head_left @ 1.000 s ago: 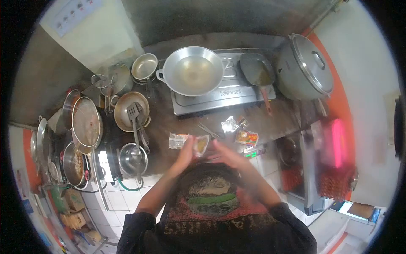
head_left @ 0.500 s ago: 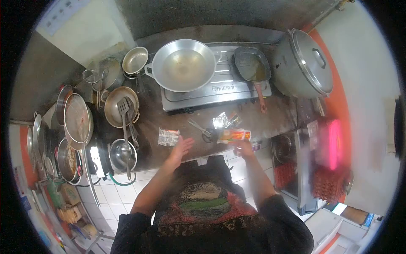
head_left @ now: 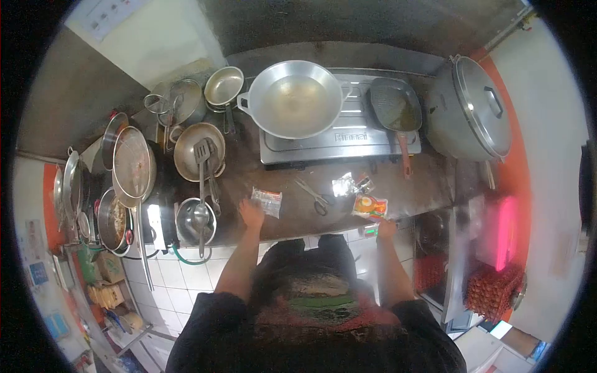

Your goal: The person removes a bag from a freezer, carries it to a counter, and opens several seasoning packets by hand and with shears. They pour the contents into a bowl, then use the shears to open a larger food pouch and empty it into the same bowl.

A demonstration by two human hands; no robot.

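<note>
Close by left fingers, printed packet, flat

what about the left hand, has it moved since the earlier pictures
Yes: judged against the stove, the left hand has moved left, from right of the stove's front left corner to left of it.

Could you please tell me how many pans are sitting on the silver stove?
2 pans on the stove: the large round pan on its left side, and the ridged pan with the reddish-brown handle on its right. Neither is hidden.
</note>
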